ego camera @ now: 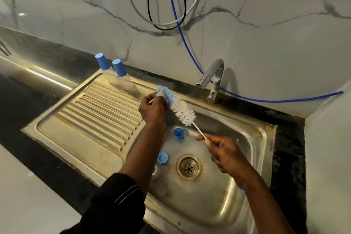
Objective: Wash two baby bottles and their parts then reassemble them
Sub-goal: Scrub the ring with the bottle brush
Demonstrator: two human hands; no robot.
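Observation:
Over the sink, my left hand (152,109) grips a small pale bottle part (160,94); a thin white stick (151,101) pokes out beside my thumb. The blue-and-white bristles of a bottle brush (179,109) lie against that part. My right hand (221,151) pinches the brush's twisted wire handle. Two clear baby bottles with blue caps (103,68) (121,75) stand at the back of the drainboard. In the basin lie a blue cap (178,133) and a blue ring (162,157). A clear piece (156,172) is half hidden by my left forearm.
The steel sink (252,138) has a drain (189,167) in the middle and a ribbed drainboard (98,112) on the left. A chrome tap (214,81) stands behind it, no water visibly running. A blue hose (190,51) and cables hang on the marble wall.

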